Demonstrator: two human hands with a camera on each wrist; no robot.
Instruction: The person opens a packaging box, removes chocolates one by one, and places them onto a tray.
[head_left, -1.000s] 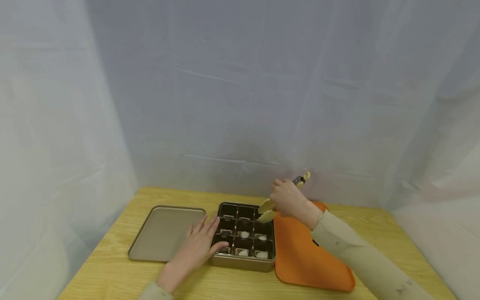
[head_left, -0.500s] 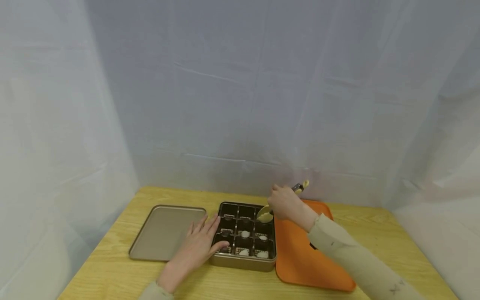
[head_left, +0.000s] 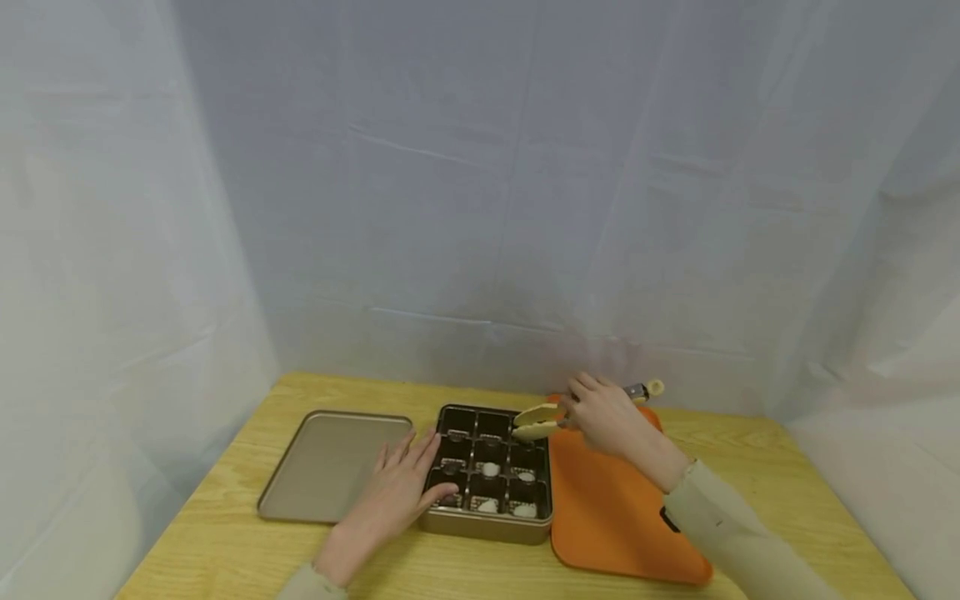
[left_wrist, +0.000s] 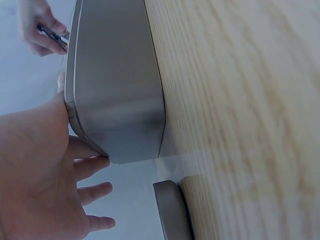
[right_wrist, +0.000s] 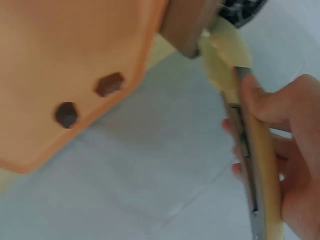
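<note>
head view: right hand (head_left: 607,412) right of centre, fingers curled round cream tongs (head_left: 542,421), tips closed together over the top right corner of the compartment box (head_left: 491,475); whether a piece sits between them cannot be told. judged mid-transfer between box and orange tray (head_left: 615,517); next calls for steady carrying. left hand (head_left: 397,492) flat, fingers straight, on the box's left edge beside the lid (head_left: 330,467).

left wrist view: left hand (left_wrist: 45,180) at lower left, spread against the box (left_wrist: 117,100).

right wrist view: right hand (right_wrist: 285,150) at right, gripping tongs (right_wrist: 250,135); two brown pieces (right_wrist: 87,100) on the tray (right_wrist: 65,50), upper left.
</note>
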